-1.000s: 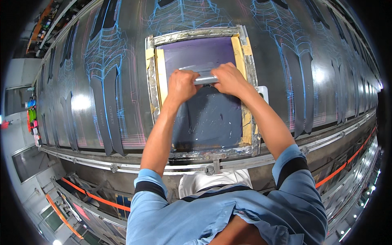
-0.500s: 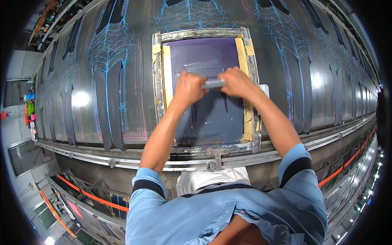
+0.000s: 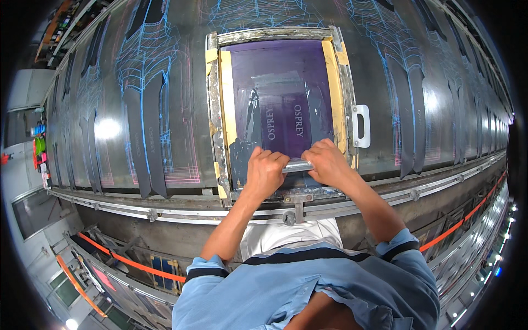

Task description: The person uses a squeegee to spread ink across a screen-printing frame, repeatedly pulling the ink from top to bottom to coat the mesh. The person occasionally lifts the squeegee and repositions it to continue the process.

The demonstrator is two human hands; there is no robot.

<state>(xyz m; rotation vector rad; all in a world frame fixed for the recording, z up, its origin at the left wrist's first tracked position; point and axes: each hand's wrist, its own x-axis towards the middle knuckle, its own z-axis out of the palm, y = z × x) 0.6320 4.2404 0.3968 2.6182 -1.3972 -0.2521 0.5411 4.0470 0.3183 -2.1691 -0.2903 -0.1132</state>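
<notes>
A screen printing frame (image 3: 215,104) with worn edges and yellow tape lies on the long dark table in front of me. Its purple mesh (image 3: 283,60) carries pale lettering in two columns, with dark grey ink smeared around them. My left hand (image 3: 266,171) and my right hand (image 3: 329,163) are both closed around a squeegee (image 3: 297,165) at the near end of the mesh. Only a short grey stretch of its bar shows between my fists; its blade is hidden beneath them. A white handle (image 3: 361,126) sticks out from the frame's right side.
Dark fabric strips (image 3: 144,137) lie in rows along the table (image 3: 190,77), among blue and pink line markings. A metal rail (image 3: 181,214) runs along the near edge, where a bracket (image 3: 299,212) on the frame meets it. Orange bars (image 3: 132,263) stand behind me.
Both hands have drawn the squeegee toward me, from the middle of the mesh to its near end. The lettering and the white handle now show more fully.
</notes>
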